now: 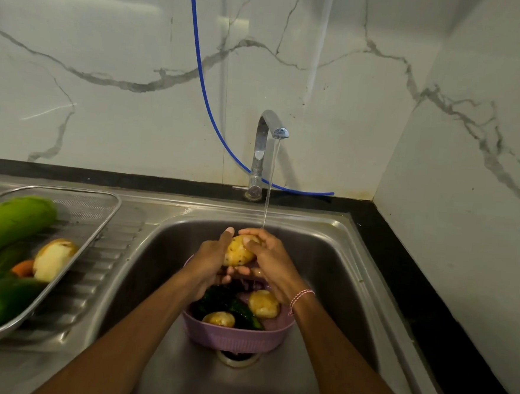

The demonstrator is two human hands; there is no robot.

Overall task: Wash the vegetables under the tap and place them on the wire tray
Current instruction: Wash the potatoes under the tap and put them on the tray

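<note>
Both forearms reach up mid-frame; left hand (210, 255) and right hand (268, 260) cup one potato (239, 252) under the tap (263, 154) stream, above the pink basket (236, 336) in the sink (334, 263)

Pink basket (236, 336) fills sink (334, 263) middle; wire tray (97, 216) right end free.

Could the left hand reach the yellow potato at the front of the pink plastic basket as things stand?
Probably yes, once freed: the left hand and right hand hold a potato under the tap; the front potato lies uncovered in the pink basket below.
</note>
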